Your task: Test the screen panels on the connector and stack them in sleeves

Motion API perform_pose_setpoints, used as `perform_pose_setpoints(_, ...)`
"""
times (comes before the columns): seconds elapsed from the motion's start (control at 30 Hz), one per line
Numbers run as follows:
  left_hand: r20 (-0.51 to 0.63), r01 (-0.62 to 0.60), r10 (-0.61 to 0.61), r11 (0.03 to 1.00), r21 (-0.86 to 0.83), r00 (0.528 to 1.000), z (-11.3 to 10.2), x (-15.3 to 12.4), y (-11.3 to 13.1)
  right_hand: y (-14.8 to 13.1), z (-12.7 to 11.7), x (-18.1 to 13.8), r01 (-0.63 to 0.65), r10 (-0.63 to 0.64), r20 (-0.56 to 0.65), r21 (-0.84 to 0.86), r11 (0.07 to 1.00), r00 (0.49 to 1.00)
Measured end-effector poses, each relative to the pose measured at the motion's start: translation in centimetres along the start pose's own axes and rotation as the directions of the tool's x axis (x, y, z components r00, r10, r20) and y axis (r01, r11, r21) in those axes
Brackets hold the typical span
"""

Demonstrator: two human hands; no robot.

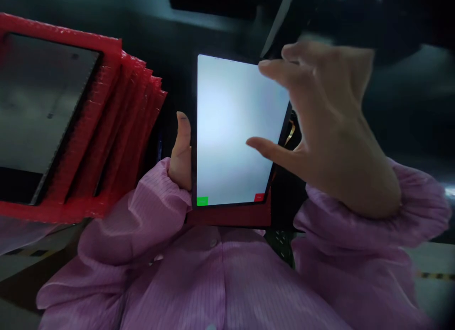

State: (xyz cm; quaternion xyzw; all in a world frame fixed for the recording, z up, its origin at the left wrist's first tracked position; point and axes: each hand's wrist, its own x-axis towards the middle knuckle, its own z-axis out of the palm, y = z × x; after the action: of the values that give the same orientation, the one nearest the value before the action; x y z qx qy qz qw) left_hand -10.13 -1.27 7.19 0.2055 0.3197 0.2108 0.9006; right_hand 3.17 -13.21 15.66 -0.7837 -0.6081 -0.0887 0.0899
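A tablet with a lit, nearly white screen is held up in front of me. A green box sits in its lower left screen corner and a red box in the lower right. My left hand grips the tablet's left edge, thumb upright beside the frame and fingers hidden behind it. Over the right side of the screen hovers my right hand, thumb and fingers spread, holding nothing. Its index fingertip is near the top right corner; whether it touches cannot be made out.
To the left lies a stack of red bubble-wrap sleeves, with another dark-framed tablet on top. A red flat piece shows below the held tablet. The dark table spreads behind, with a black object at its far side.
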Motion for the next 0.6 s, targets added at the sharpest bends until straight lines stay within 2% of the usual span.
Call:
perform_pose_setpoints(0.07, 0.083, -0.048, 0.051, 0.998, -0.036, 0.995, 0.1, 0.1, -0.2, 0.2, 0.2, -0.1, -0.086, 0.088, -0.031, 0.055, 0.995, 0.996)
perform_pose_setpoints(0.13, 0.193, -0.072, 0.085, 0.995, -0.075, 0.978, 0.0, 0.3, -0.2, 1.1, 0.5, 0.0, -0.234, 0.249, -0.092, 0.145, 0.961, 0.964)
perform_pose_setpoints(0.17, 0.223, -0.083, 0.102, 0.992, -0.093, 0.969, 0.0, 0.4, -0.2, 1.8, 0.6, 0.1, -0.305, 0.327, -0.072, 0.219, 0.927, 0.942)
perform_pose_setpoints(0.23, 0.214, -0.108, 0.131, 0.987, -0.118, 0.968, -0.1, 0.6, 0.0, 3.2, 0.8, 0.3, -0.409, 0.398, 0.116, 0.401, 0.82, 0.91)
perform_pose_setpoints(0.3, 0.136, -0.145, 0.161, 0.982, -0.119, 0.978, -0.1, 0.7, 0.1, 4.2, 1.0, 0.4, -0.472, 0.309, 0.364, 0.564, 0.678, 0.879)
perform_pose_setpoints(0.33, 0.094, -0.162, 0.172, 0.981, -0.104, 0.981, -0.2, 0.8, 0.2, 4.5, 1.1, 0.5, -0.478, 0.238, 0.43, 0.625, 0.618, 0.871)
perform_pose_setpoints(0.4, 0.05, -0.182, 0.185, 0.982, -0.059, 0.982, -0.7, 1.1, 0.2, 4.6, 1.4, 0.5, -0.445, 0.135, 0.447, 0.718, 0.536, 0.884)
perform_pose_setpoints(0.47, 0.049, -0.197, 0.199, 0.98, -0.036, 0.979, -1.5, 1.4, 0.1, 4.3, 1.5, 0.6, -0.388, 0.081, 0.403, 0.781, 0.49, 0.912)
perform_pose_setpoints(0.6, 0.04, -0.197, 0.199, 0.979, -0.052, 0.979, -2.6, 2.0, 0.1, 3.4, 1.0, 0.7, -0.377, 0.072, 0.38, 0.842, 0.385, 0.922)
